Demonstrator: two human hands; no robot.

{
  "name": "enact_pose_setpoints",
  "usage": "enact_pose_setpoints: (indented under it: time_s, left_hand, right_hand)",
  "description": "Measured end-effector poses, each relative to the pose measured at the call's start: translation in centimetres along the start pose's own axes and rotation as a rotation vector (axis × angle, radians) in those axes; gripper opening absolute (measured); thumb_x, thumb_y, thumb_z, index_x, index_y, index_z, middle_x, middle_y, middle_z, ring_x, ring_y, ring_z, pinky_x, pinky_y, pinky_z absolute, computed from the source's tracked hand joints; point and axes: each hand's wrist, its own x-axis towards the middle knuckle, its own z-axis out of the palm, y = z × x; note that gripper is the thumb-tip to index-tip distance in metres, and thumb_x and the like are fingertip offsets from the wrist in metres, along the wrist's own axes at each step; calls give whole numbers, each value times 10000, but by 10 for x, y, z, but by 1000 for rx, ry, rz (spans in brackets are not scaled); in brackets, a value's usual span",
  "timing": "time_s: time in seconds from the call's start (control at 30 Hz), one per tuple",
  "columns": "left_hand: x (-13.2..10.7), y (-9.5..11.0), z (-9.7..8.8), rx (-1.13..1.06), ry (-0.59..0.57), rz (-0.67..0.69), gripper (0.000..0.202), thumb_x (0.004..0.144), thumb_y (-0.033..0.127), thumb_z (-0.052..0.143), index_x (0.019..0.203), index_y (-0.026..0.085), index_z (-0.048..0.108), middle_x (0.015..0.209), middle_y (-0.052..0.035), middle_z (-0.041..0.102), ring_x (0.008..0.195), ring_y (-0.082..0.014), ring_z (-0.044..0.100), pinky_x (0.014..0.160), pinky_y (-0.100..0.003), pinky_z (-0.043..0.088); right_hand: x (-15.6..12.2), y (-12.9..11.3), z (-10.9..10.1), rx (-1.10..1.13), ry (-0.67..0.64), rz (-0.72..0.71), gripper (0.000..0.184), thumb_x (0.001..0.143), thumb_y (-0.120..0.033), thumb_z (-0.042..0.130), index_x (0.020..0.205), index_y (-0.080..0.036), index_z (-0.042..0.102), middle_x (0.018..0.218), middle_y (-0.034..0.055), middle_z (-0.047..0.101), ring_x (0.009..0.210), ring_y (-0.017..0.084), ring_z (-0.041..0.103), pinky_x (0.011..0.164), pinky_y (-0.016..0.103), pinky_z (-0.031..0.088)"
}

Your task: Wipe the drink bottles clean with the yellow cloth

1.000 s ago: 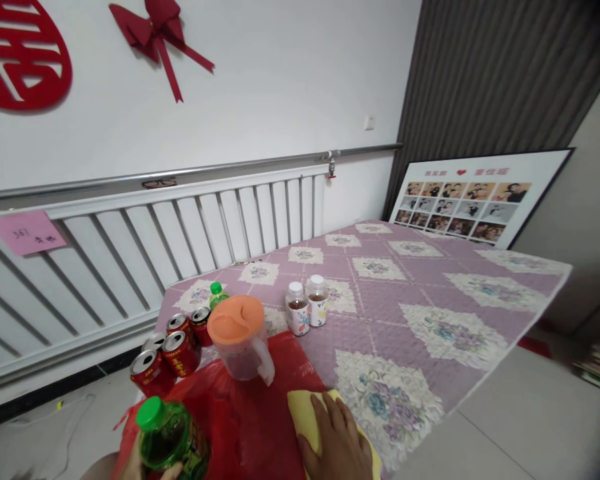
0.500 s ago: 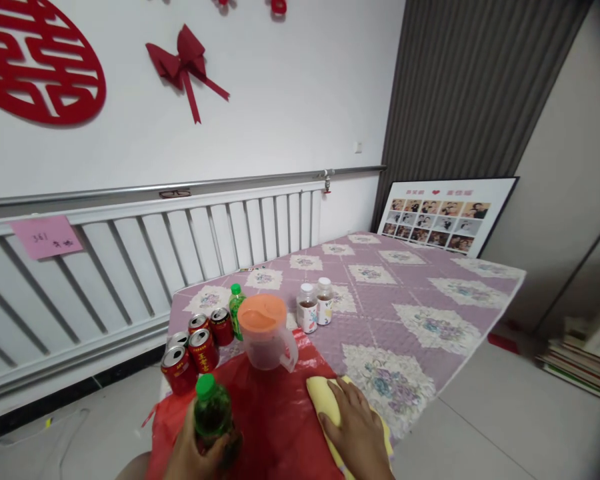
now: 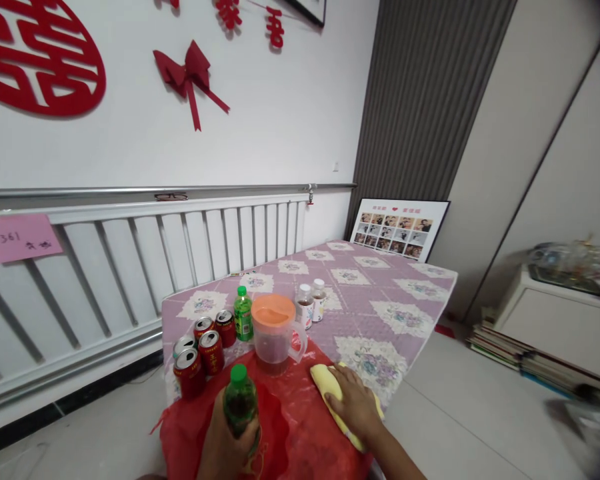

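Observation:
My left hand (image 3: pixel 227 443) is wrapped round a green-capped bottle of dark drink (image 3: pixel 241 401), held upright over a red plastic sheet (image 3: pixel 290 433). My right hand (image 3: pixel 354 401) lies flat, fingers together, on a yellow cloth (image 3: pixel 330 390) at the sheet's right edge. Just behind stands a clear jug with an orange lid (image 3: pixel 274 333). Several red cans (image 3: pixel 200 347) cluster to its left beside a second green bottle (image 3: pixel 243 315). Two small white-capped bottles (image 3: pixel 311 303) stand behind the jug.
All of this rests on a bed with a purple floral quilt (image 3: pixel 380 293) against a white slatted rail (image 3: pixel 130 240). A framed photo collage (image 3: pixel 397 228) leans at the far end. Stacked books (image 3: pixel 520 353) and a white cabinet (image 3: pixel 555 313) stand at right.
The view has pulled back and risen, so more of the room shows. My left hand brought the bottle up and right over the red sheet. My right hand stays on the cloth.

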Motion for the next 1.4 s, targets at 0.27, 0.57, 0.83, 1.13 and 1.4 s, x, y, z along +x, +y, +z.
enact_pose_setpoints:
  time_s: [0.27, 0.57, 0.83, 1.13, 1.4]
  left_hand:
    - [1, -7, -2, -3, -46, -3, 704, 660, 439, 695, 1250, 129, 470, 1174, -210, 708, 1066, -348, 720, 962, -489, 567]
    - [2, -9, -3, 13, -42, 16, 670, 653, 448, 696, 1218, 145, 501, 1142, -180, 728, 1028, -329, 736, 937, -454, 585]
    - [-2, 5, 0, -15, -1, 13, 657, 652, 425, 660, 1220, 144, 482, 1149, -182, 709, 1031, -330, 723, 962, -484, 559]
    - [-3, 15, -3, -35, -44, 38, 629, 687, 327, 644, 1261, 142, 463, 1167, -165, 694, 1055, -301, 699, 986, -462, 534]
    - [-4, 17, -2, -39, -40, 60, 604, 677, 271, 638, 1245, 138, 482, 1217, -167, 679, 1129, -288, 675, 1020, -412, 507]
  right_hand:
    - [-1, -1, 0, 3, -21, 6, 645, 861, -396, 516, 1482, -227, 477, 1609, 101, 399, 1485, 312, 326, 1119, 526, 363]
    - [1, 3, 4, 11, -9, -1, 655, 864, -410, 523, 1489, -219, 471, 1607, 113, 401, 1486, 317, 327, 1131, 531, 348]
    - [-1, -1, 0, 20, -7, -27, 645, 878, -416, 488, 1489, -212, 465, 1598, 118, 412, 1481, 308, 331, 1126, 530, 359]
    - [10, 12, 0, 85, -1, -117, 725, 734, -349, 609, 1438, -191, 538, 1548, 133, 490, 1455, 319, 381, 1160, 484, 343]
    - [1, 16, -10, 265, 248, -71, 556, 781, -343, 426, 1246, -143, 656, 1302, 140, 697, 1244, 291, 616, 1102, 407, 444]
